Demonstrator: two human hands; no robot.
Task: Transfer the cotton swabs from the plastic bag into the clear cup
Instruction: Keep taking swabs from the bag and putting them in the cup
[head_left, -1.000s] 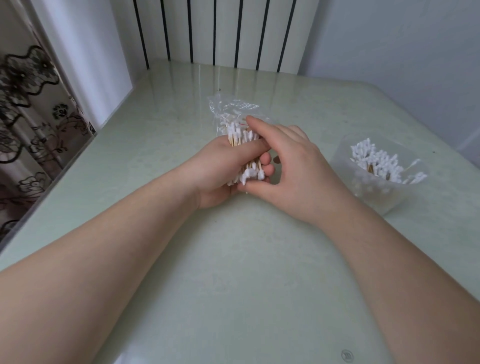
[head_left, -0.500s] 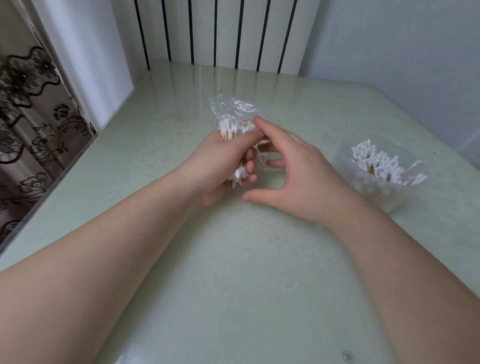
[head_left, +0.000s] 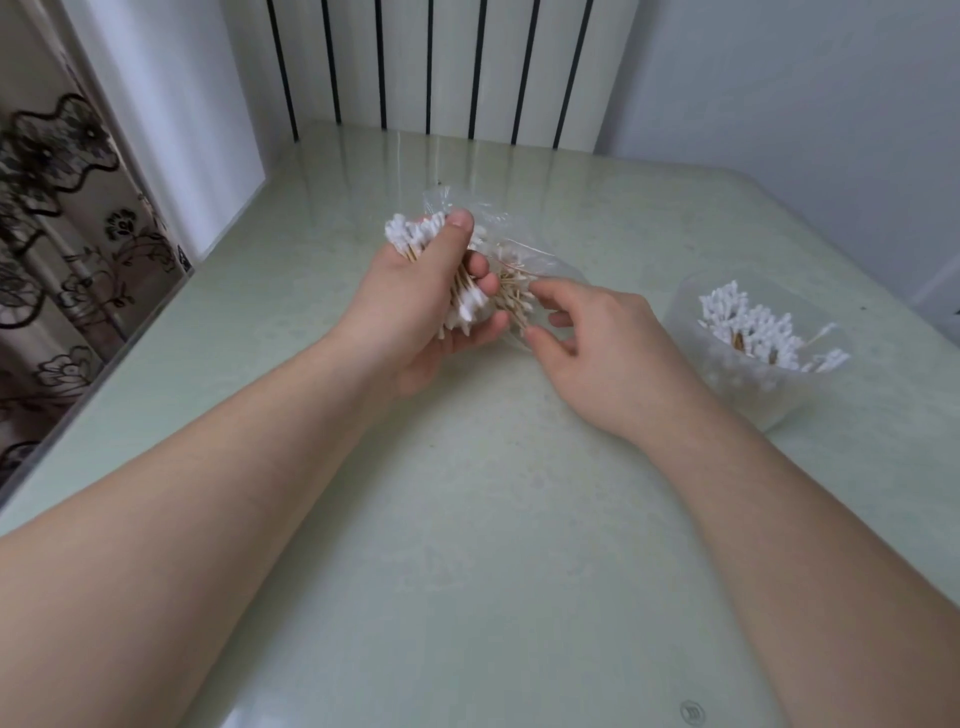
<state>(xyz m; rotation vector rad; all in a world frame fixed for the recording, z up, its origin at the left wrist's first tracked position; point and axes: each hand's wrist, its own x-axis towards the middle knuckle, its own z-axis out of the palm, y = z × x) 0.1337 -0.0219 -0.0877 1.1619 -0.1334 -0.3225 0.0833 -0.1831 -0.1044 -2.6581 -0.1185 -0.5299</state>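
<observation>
Cotton swabs (head_left: 415, 236) in left hand (head_left: 410, 306), tilted far-left.

swab bundle (head_left: 415, 236) in left hand (head_left: 410, 312) | bag (head_left: 550, 265) just right of it | cup (head_left: 753, 389) far right on table (head_left: 467, 519)

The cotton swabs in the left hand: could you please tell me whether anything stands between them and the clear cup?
Yes. The right hand, pinching the plastic bag, sits on the straight line from the cotton swabs in the left hand to the clear cup. The cup's mouth is open.
</observation>
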